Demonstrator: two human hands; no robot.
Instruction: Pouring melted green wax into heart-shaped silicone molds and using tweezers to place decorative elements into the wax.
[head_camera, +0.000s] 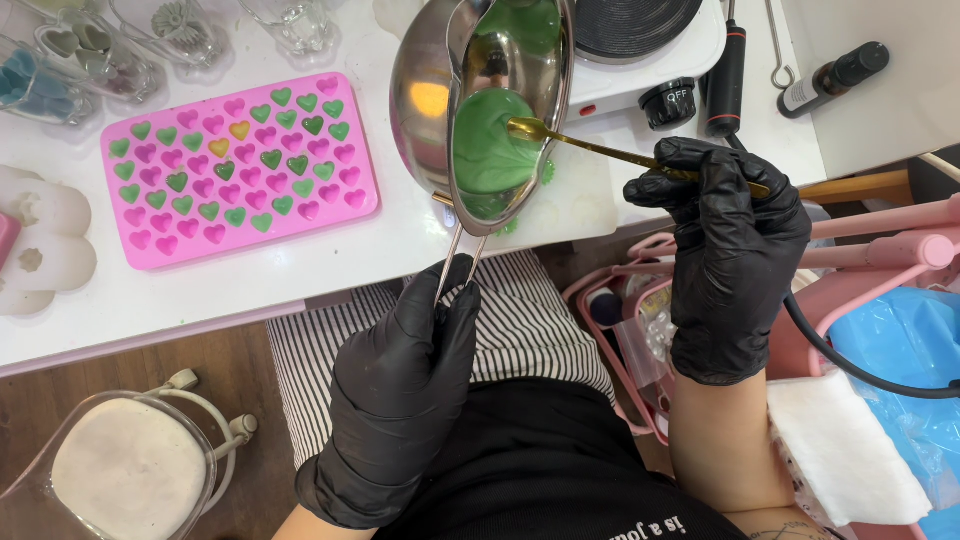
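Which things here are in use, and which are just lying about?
In use: left hand, right hand, steel pot, gold spoon, green liquid.
Lying about: pink heart mould, dark bottle, hotplate, clear jug.

left hand (405, 385) tilts steel pot (480, 100); right hand (730, 250) stirs green liquid (485, 150) with gold spoon (620, 155).

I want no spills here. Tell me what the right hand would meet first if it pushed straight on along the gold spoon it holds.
The right hand points up-left along the gold spoon. It would likely first meet the rim of the tilted steel pot, just before the green liquid; depth is unclear.
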